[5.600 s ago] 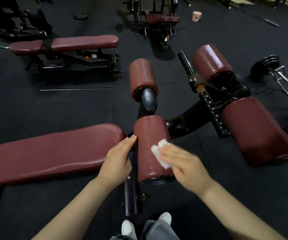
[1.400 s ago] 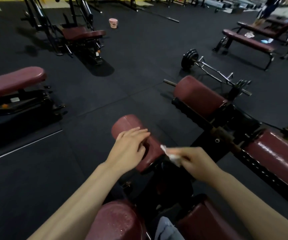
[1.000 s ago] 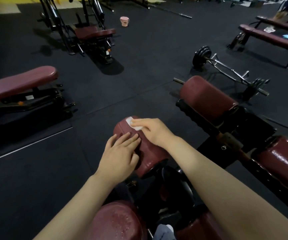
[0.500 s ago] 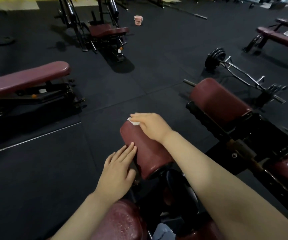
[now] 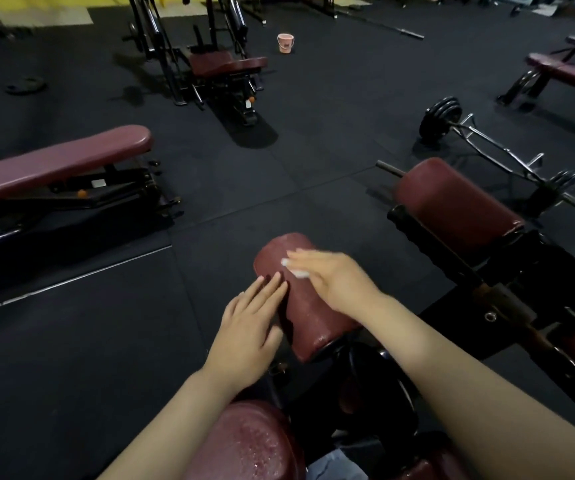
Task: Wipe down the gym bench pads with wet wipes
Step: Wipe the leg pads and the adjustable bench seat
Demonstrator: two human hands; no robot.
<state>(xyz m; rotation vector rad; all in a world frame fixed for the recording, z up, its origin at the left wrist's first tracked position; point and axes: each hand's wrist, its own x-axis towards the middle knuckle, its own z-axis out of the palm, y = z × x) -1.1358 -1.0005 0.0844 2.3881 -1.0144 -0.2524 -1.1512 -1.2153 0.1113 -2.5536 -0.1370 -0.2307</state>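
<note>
Here I am mid-wipe on the roller pad (image 5: 300, 299): my right hand (image 5: 334, 280) presses the wet wipe (image 5: 296, 271) flat under straight fingers on its top, while my left hand (image 5: 249, 327) rests relaxed against its side. Next, I judge, comes sweeping toward the near end. No readable labels or writing show.

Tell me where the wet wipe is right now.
In the head view, the wet wipe lies under the right hand, pressed onto the roller pad at centre frame.
</note>
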